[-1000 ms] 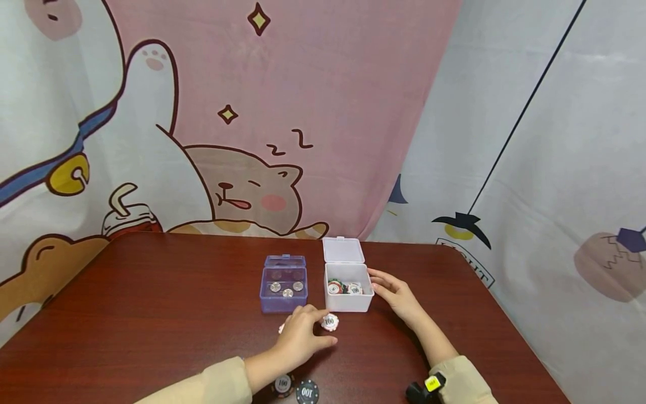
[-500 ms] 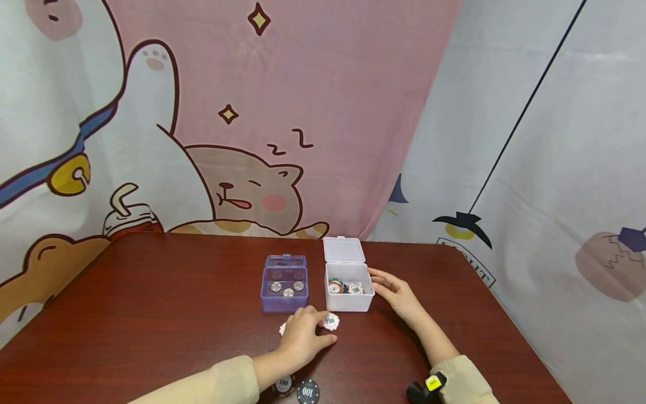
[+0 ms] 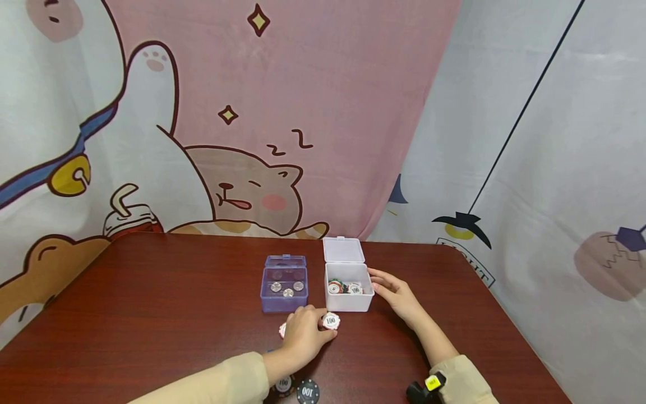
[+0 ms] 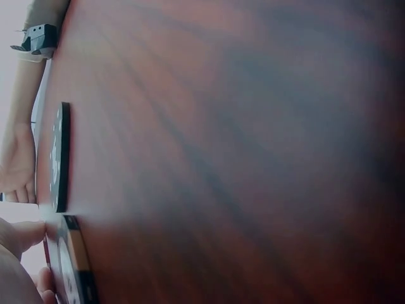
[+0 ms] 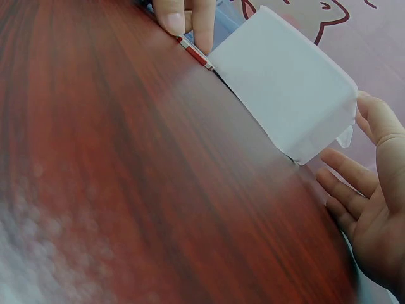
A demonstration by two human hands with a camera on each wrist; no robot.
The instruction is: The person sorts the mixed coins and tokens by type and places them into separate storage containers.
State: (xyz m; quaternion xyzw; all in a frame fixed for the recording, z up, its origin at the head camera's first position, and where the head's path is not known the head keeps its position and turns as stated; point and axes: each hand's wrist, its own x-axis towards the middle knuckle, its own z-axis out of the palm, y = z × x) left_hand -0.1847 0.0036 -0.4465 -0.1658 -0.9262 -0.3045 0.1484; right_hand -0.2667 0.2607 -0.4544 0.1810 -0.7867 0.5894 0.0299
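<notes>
In the head view my left hand pinches a white poker chip marked 100, in front of the white box. The right wrist view shows thumb and finger at the chip's red-and-white edge, low at the tabletop. Another pale chip is mostly hidden behind the left hand. My right hand rests its fingers against the white box's right side, with the fingers extended. Inside that box, its lid raised, lie several chips, some red and green.
A translucent blue box with its lid up stands left of the white one and contains several silver coins. Near the front edge lie black chips, one partly covered by the left forearm. A patterned curtain hangs behind the table.
My left thumb and forefinger have closed in on the white chip, which they now pinch. The left forearm has moved slightly right. My right hand stays at the white box.
</notes>
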